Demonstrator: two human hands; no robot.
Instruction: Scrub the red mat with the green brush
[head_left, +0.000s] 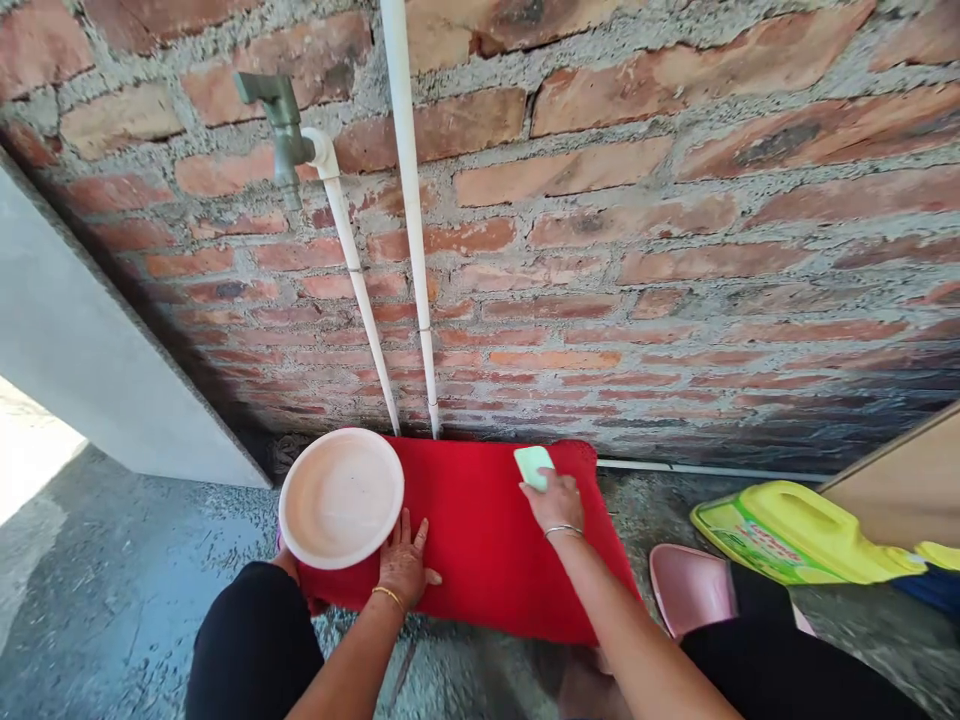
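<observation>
A red cloth [472, 530] lies spread flat, low against the wall. My left hand [405, 565] rests on it, fingers spread, with the fingertips beside a pale pink basin [285, 500]. That basin sits on the cloth's left end. Near the far right corner of the cloth, my right hand [559, 502] grips a pale green bar of soap [531, 462], which is on or just over the fabric. What supports the cloth is mostly hidden beneath it.
A brick wall [562, 240] rises behind, carrying a tap [285, 140] and white pipes [409, 200]. At right, a yellow detergent jug [787, 535] lies on its side near a pink plastic slipper [686, 590]. A grey panel [127, 330] stands at left. The concrete floor [150, 580] looks wet.
</observation>
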